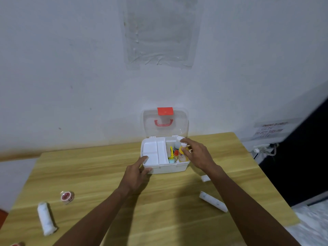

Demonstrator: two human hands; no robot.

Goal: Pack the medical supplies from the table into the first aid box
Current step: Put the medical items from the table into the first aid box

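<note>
**Bottle going into the box while the other hand steadies it**

The right hand's fingers (186, 144) are closing around a yellow bottle (182, 153), holding it upright over the right-hand compartment of the first aid box (166, 168), apparently to seat it beside a white bottle (177, 145) and a small orange-capped one (175, 154) standing there. The left hand (137, 172) is resting against the box's front left corner, fingers loosely spread and gripping nothing, likely bracing the box against sliding. A white tray (152, 153) is covering the left half, narrowing the opening. The clear lid (166, 121) is standing open against the wall. Awaiting packing on the tabletop (106, 166): a bandage roll (213, 201) and a small white piece (205, 178) near the right forearm, another bandage roll (45, 218) and a tape roll (67, 197) well apart at left.
</note>
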